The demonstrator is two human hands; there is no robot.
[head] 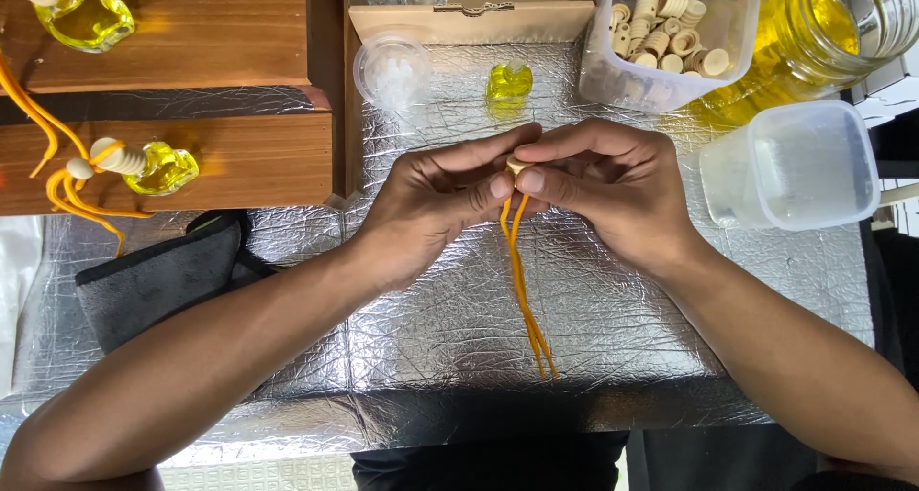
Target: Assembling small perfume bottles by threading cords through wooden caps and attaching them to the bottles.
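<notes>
Both hands meet over the silver foil mat (450, 328). My left hand (436, 199) and my right hand (613, 180) pinch a small wooden cap (518, 167) between thumbs and fingertips. A doubled orange cord (522, 280) hangs from the cap and trails toward me across the foil. A small glass bottle of yellow liquid (508, 81) stands just beyond my fingers, uncapped.
A clear tub of wooden caps (670, 36) sits at the back right beside a big jar of yellow liquid (823, 32). An empty clear tub (790, 166) lies right. Wooden shelves (191, 99) on the left carry two finished bottles (158, 168). A round clear dish (392, 70) and dark cloth (163, 276) lie left.
</notes>
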